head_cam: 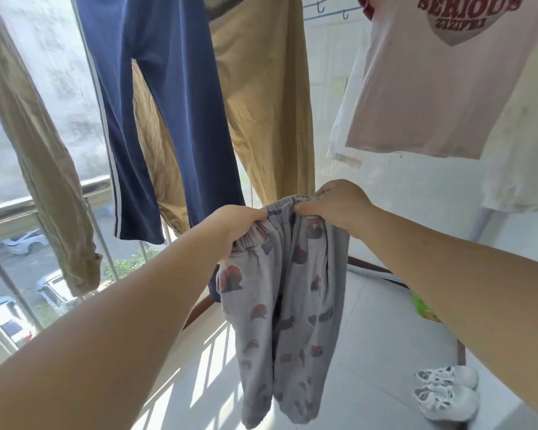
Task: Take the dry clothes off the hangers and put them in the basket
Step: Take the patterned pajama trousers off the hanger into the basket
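Five garments at least left on the line, one in hand, basket not in frame. Biggest first.

Khaki trousers (261, 97) hang centre, legs spread wide, partly behind the navy track pants (168, 113) with white side stripes. Both hang from above the frame; their hangers are cut off at the top edge, so I can't tell how they're clipped.

Pink T-shirt (441, 88) with the "SERIOUS" heart print hangs upper right, a white garment (342, 131) just behind its left edge. Another khaki piece (44, 169) hangs far left against the window rail (10, 209).

Small grey printed pants (283, 305) are off the hanger and free of the line, hanging straight down between both arms over the tiled floor (370, 336). Left hand (233, 228) clenches the elastic waistband at its left end, fingers curled over the gathered fabric. Right hand (339, 203) pinches the waistband at its right end. Both grips look firm, waistband bunched between them.

Judgement: early to mid task. One item detached, not yet binned. Next is dropping it in the basket, wherever that sits; probably needs a turn away from the window. Then the remaining hung pieces.

White sandals (448, 392) sit on the floor lower right, well apart from the pants.
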{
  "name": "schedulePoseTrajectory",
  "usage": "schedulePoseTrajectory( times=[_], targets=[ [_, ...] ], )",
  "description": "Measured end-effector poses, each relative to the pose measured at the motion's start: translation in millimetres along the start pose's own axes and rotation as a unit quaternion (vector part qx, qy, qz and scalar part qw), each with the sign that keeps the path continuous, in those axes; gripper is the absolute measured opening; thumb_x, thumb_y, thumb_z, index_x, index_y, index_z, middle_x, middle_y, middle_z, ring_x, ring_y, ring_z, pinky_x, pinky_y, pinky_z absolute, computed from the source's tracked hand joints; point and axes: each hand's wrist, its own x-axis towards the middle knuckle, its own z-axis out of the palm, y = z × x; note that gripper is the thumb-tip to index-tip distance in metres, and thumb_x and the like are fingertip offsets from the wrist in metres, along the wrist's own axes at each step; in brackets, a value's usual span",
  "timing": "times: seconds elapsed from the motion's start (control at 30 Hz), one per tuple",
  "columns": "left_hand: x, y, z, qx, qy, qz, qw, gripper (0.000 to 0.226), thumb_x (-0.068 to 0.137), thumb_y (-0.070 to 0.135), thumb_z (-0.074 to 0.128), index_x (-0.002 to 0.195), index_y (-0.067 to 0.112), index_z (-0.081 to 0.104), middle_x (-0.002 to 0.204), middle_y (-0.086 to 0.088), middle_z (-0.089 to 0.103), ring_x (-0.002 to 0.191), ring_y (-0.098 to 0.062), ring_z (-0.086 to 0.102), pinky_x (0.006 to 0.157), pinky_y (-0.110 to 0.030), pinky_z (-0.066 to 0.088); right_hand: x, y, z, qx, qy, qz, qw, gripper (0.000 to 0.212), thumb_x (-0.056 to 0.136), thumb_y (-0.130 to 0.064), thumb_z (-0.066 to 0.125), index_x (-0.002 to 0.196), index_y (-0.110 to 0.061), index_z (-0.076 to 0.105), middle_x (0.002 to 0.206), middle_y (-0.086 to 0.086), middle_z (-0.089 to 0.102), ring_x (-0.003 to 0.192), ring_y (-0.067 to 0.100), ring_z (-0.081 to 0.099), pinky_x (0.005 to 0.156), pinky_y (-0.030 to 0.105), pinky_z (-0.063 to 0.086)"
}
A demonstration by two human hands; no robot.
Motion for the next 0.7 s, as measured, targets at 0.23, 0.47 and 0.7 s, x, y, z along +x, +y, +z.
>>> schedulePoseTrajectory(
  times=[0.23,0.47,0.7],
  targets=[
    [-1.2,-6.2,3.7,-0.21,-0.03,-0.049,0.976,0.02,0.095,0.02,0.049,0.085,0.007,0.06,0.079,-0.009,0.064,0.067,-0.019,0.061,0.059,-0.031,0.052,-8.8,-22.2,19.4,0.061,-0.147,-0.044,0.986,0.045,0.08,-0.03,0.07,0.121,-0.019,0.055,0.102,-0.002,0.056,0.095,0.015,0.054,0.083,0.029,0.05],
    [-12.9,-6.5,-15.8,-0.227,-0.071,-0.035,0.971,0.031,0.098,0.015,0.039,0.083,-0.004,0.058,0.068,-0.017,0.07,0.062,-0.026,0.069,0.055,-0.034,0.059,-11.9,-28.7,33.5,0.007,-0.297,-0.083,0.951,0.071,0.066,-0.034,0.083,0.126,-0.023,0.047,0.109,-0.003,0.059,0.1,0.017,0.059,0.088,0.031,0.053],
    [-1.7,-42.4,-60.8,0.234,0.068,0.099,0.965,0.094,0.066,0.009,0.081,0.14,0.02,0.025,0.138,-0.012,0.031,0.12,-0.033,0.043,0.098,-0.042,0.043,-16.5,-37.0,46.7,0.064,-0.241,-0.118,0.961,0.049,0.079,-0.001,0.061,0.12,-0.027,0.054,0.105,-0.003,0.055,0.088,0.014,0.056,0.065,0.019,0.051]
  ],
)
